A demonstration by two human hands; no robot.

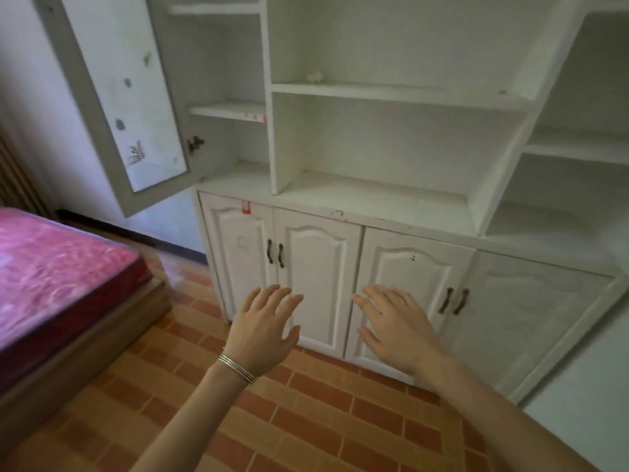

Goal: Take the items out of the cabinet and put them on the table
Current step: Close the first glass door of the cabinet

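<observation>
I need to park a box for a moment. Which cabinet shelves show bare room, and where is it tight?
The wide middle shelf, between the upright divider and the slanted right panel, looks bare. The shelf above is bare except a small white lump near its left end. Tightest: the narrow left bay beside the open glass door.

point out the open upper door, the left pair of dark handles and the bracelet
open upper door (136, 107): head view, middle of the painted pane
left pair of dark handles (271, 251): head view, its left handle
bracelet (236, 367): head view, bands on the left wrist
</observation>
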